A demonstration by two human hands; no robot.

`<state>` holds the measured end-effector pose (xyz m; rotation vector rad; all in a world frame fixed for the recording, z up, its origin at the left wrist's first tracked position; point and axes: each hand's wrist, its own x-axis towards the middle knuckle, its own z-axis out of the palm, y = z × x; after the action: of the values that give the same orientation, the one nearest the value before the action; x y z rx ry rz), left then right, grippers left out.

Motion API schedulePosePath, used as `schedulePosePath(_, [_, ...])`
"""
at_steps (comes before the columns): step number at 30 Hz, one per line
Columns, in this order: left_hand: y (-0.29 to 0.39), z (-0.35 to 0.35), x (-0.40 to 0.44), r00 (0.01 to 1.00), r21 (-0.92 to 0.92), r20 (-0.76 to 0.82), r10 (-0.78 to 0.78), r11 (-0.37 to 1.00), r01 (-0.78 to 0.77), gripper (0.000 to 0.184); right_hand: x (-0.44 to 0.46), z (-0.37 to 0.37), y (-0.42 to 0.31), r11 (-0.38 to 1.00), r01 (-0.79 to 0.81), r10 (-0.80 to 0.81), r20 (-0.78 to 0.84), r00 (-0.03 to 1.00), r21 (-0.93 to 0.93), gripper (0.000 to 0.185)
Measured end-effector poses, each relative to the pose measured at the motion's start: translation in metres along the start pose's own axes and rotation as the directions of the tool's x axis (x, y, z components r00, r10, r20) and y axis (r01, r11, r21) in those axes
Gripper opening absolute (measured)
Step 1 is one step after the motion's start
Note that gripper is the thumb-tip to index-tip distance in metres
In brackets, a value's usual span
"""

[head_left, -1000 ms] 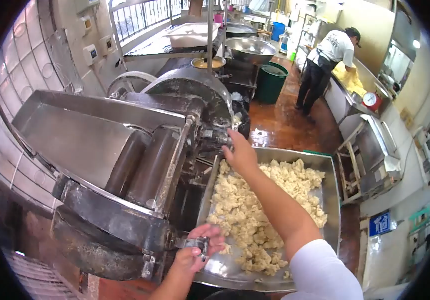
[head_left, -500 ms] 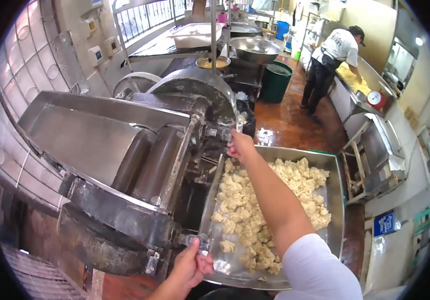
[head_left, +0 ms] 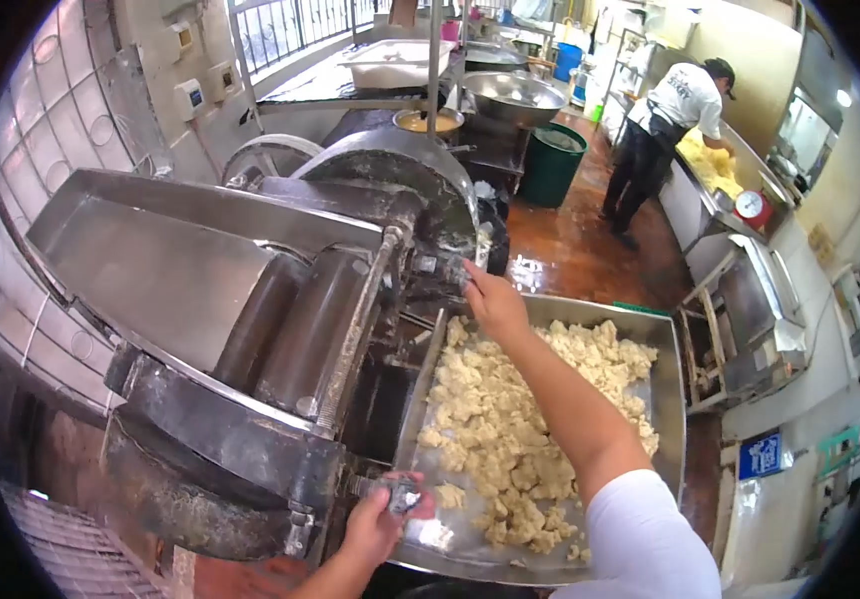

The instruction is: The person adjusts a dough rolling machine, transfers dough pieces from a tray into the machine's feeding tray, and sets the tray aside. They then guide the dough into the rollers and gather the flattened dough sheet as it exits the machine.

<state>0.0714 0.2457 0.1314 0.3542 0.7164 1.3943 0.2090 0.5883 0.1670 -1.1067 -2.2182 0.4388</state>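
A dough roller machine [head_left: 200, 409] with two dark metal rollers [head_left: 315, 324] and a sloping metal chute [head_left: 150, 270] stands in front of me, on the left. My left hand [head_left: 378, 529] is closed around the near adjusting knob [head_left: 405, 494] on the machine's side. Further along the same side, my right hand [head_left: 495, 302] grips the far adjusting knob [head_left: 442, 266], my fingers partly hiding it. Under my right forearm is a large metal tray [head_left: 672, 399] that holds many rough lumps of pale dough [head_left: 490, 419].
Beyond the tray, a co-worker [head_left: 675, 120] leans over a trough of yellow material [head_left: 707, 165] beside a red scale [head_left: 752, 207]. A dark green bin [head_left: 553, 165], a large metal bowl [head_left: 515, 98] and a white tub [head_left: 397, 65] are at the back. A metal stand [head_left: 750, 314] is right.
My left hand has turned and its fingers wrap further round the near knob. My right hand has shifted slightly at the far knob. The co-worker's arms have moved over the trough.
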Motion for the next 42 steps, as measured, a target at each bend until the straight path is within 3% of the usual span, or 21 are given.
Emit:
schedulePosePath(2, [0.008,0.001,-0.014,0.999,0.088,0.024,-0.042,0.995,0.040,0.061,-0.002,0.003,0.005,0.997,-0.012,0.004,-0.097,0.995,-0.077,0.047])
schedulePosePath(5, [0.014,0.004,-0.013,0.996,0.066,0.025,-0.085,0.994,0.083,0.073,-0.005,0.012,0.007,0.947,0.294,-0.317,-0.238,0.918,-0.128,0.050])
schedulePosePath(12, [0.019,-0.007,-0.020,0.981,0.017,0.095,-0.169,0.986,0.168,0.068,0.019,0.014,0.008,0.980,0.118,-0.076,-0.250,0.965,0.157,0.040])
schedulePosePath(13, [0.015,-0.013,-0.022,0.974,-0.013,0.107,-0.200,0.979,0.203,0.068,0.027,0.017,0.008,0.880,-0.159,0.231,-0.109,0.967,0.448,0.039])
schedulePosePath(15, [0.013,-0.015,-0.023,0.962,-0.125,0.098,-0.255,0.956,0.266,0.067,0.045,0.026,0.002,0.279,-0.614,0.588,0.374,0.717,0.739,0.042])
schedulePosePath(16, [0.012,-0.011,-0.024,0.956,-0.210,0.079,-0.283,0.933,0.293,0.066,0.044,0.030,-0.001,0.079,-0.608,0.597,0.451,0.663,0.790,0.043])
schedulePosePath(18, [0.013,0.000,-0.025,0.931,-0.405,0.127,-0.343,0.839,0.364,0.067,0.036,0.029,0.002,0.044,-0.568,0.566,0.448,0.692,0.822,0.040])
schedulePosePath(19, [0.012,-0.003,-0.023,0.931,-0.355,0.139,-0.337,0.861,0.365,0.068,0.032,0.028,0.003,0.028,-0.552,0.548,0.449,0.706,0.833,0.038])
schedulePosePath(20, [0.011,-0.008,-0.020,0.932,-0.308,0.152,-0.330,0.880,0.362,0.070,0.026,0.023,0.007,0.135,-0.574,0.554,0.418,0.719,0.808,0.037])
schedulePosePath(21, [0.010,-0.011,-0.018,0.931,-0.258,0.165,-0.324,0.897,0.358,0.072,0.019,0.023,0.013,0.550,-0.419,0.511,0.106,0.853,0.723,0.038])
schedulePosePath(22, [0.011,-0.001,-0.012,0.968,-0.183,0.110,-0.227,0.952,0.244,0.072,0.011,0.025,0.019,0.860,-0.213,0.323,-0.171,0.931,0.465,0.039])
schedulePosePath(23, [0.012,0.013,0.000,0.991,-0.100,0.065,-0.119,0.987,0.126,0.072,0.005,0.028,0.024,0.996,0.004,0.027,-0.352,0.936,0.088,0.041])
schedulePosePath(24, [0.014,0.024,0.011,1.000,-0.013,0.029,-0.007,1.000,0.007,0.072,-0.006,0.004,0.000,0.995,0.005,0.014,-0.187,0.982,0.101,0.048])
schedulePosePath(27, [0.014,0.029,0.023,0.991,-0.089,0.119,0.055,0.995,-0.044,0.071,-0.005,-0.001,-0.005,0.983,0.175,-0.180,-0.105,0.978,-0.050,0.044])
schedulePosePath(30, [0.004,-0.004,0.016,0.980,-0.128,0.199,-0.013,0.991,0.039,0.065,0.004,-0.004,0.005,0.968,0.209,-0.215,-0.029,0.976,-0.140,0.044])
schedulePosePath(33, [0.000,-0.009,0.008,0.995,-0.071,0.095,-0.028,0.997,0.035,0.058,0.021,0.012,0.014,0.996,0.083,-0.079,-0.094,0.992,0.036,0.041])
schedulePosePath(34, [0.007,-0.001,0.001,0.997,-0.040,0.054,-0.057,0.997,0.059,0.056,0.037,0.017,0.016,0.961,-0.189,0.175,0.085,0.981,0.202,0.035])
schedulePosePath(35, [0.017,0.010,-0.011,0.996,-0.007,0.013,-0.089,0.996,0.089,0.055,0.044,0.024,0.018,0.753,-0.438,0.394,0.198,0.898,0.490,0.033])
schedulePosePath(37, [0.027,0.016,-0.022,0.982,0.067,-0.082,-0.172,0.982,0.178,0.056,0.048,0.031,0.004,-0.040,-0.676,0.569,0.573,0.590,0.736,0.032])
schedulePosePath(41, [0.025,0.006,-0.029,0.937,0.051,-0.182,-0.297,0.949,0.310,0.060,0.043,0.027,0.005,0.152,-0.685,0.590,0.491,0.642,0.713,0.033])
schedulePosePath(42, [0.023,0.002,-0.026,0.930,0.008,-0.173,-0.325,0.944,0.331,0.061,0.035,0.024,0.007,0.551,-0.535,0.561,0.190,0.805,0.641,0.034])
